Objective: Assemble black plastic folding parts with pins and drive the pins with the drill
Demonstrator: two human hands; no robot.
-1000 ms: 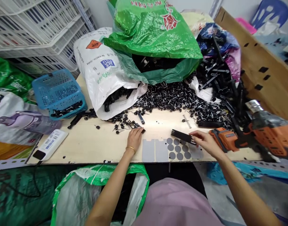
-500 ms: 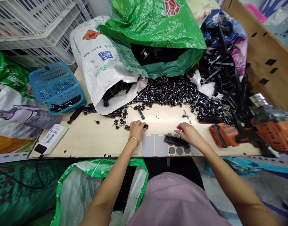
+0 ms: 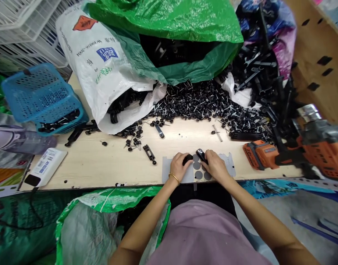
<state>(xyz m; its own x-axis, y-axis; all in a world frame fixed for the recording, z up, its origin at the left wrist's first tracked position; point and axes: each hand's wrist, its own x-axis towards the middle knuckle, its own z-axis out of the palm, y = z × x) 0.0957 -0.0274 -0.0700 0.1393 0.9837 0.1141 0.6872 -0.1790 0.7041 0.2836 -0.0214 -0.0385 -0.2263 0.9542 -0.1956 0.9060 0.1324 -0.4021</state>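
My left hand (image 3: 179,166) is closed around a small black part (image 3: 188,158) near the front edge of the wooden table (image 3: 108,165). Close beside it, my right hand (image 3: 216,165) grips a black plastic strip (image 3: 201,154), holding it tilted. Both hands rest over a grey pad with round grey dots (image 3: 198,170). A short black linked piece (image 3: 149,153) lies on the table just left of my left hand. A large pile of small black pinned parts (image 3: 202,105) spreads across the back of the table.
An orange cordless drill (image 3: 295,151) lies at the right. A blue basket (image 3: 43,99) with black parts, a white sack (image 3: 102,70) and a green bag (image 3: 171,33) stand at the back left. A white device (image 3: 44,167) lies front left. A small spring (image 3: 217,133) lies near the pile.
My left hand has come right and back from the loose parts with a black piece in it. My right hand has drawn the black strip in, so both hands now meet over the grey pad.
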